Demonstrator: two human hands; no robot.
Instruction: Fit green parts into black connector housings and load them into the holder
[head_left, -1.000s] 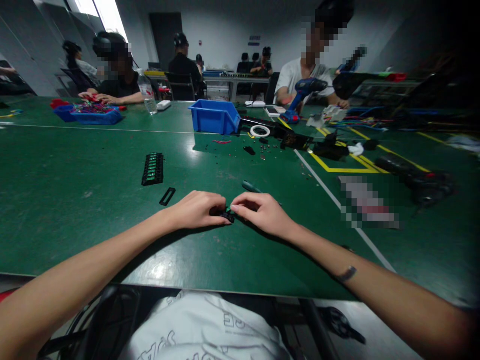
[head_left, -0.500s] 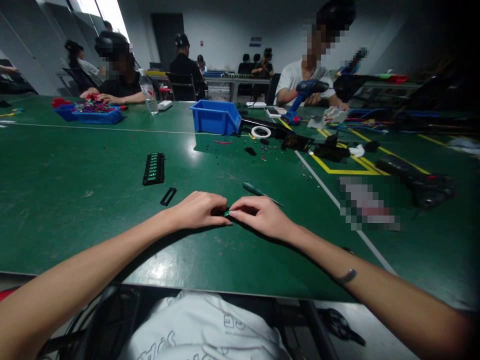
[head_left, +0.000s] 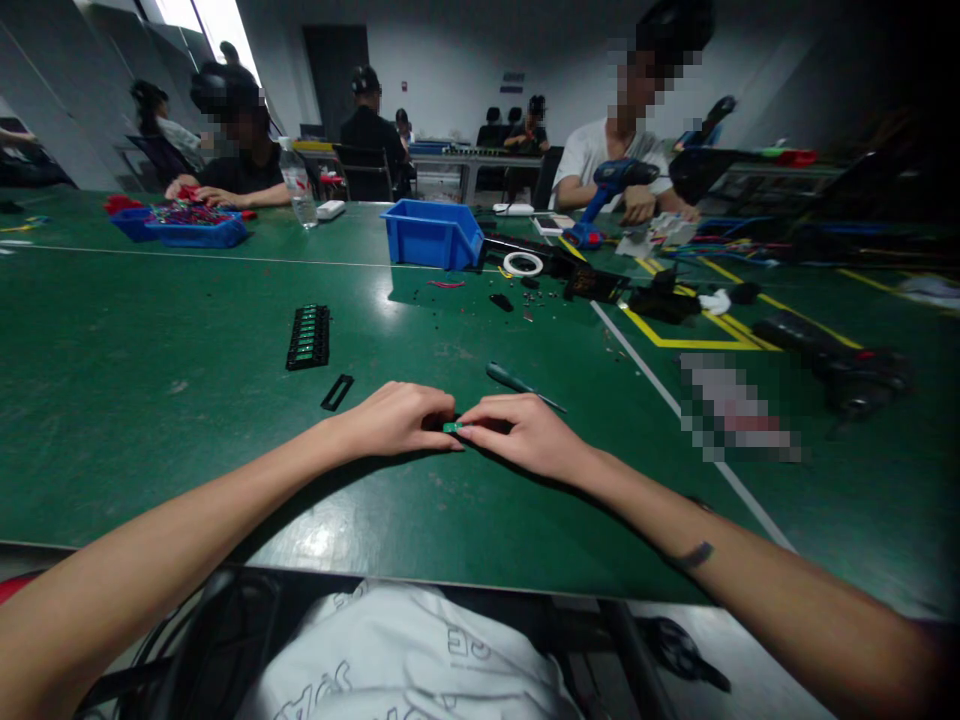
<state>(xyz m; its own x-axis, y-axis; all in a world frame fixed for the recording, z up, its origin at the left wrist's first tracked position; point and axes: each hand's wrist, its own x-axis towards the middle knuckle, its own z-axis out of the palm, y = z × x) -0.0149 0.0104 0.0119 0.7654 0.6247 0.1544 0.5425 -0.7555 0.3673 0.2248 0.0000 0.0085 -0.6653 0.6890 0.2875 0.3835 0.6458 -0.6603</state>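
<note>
A small green circuit board (head_left: 451, 428) sits between my two hands, low over the table. My right hand (head_left: 529, 432) pinches its right end between thumb and index finger. From the other side, my left hand (head_left: 401, 418) curls its thumb and fingers around the left end; the fingertips behind are hidden. Left of my hands lies a slim black rectangular frame (head_left: 337, 393). Farther back is a row of black frames with green boards (head_left: 308, 338) set in them. A screwdriver (head_left: 521, 385) with a dark green handle lies just beyond my right hand.
Beyond my hands stand a blue bin (head_left: 431, 235), a roll of white tape (head_left: 523, 264) and a blue cordless drill (head_left: 607, 200). Small loose parts and black pieces lie scattered right of the bin. Co-workers sit across the green table (head_left: 187, 430), one behind blue trays (head_left: 195, 234) of wires.
The green board has turned between my fingers, and more of its face shows. My hands keep nearly the same place. Across the table, a co-worker's hand has risen beside the drill.
</note>
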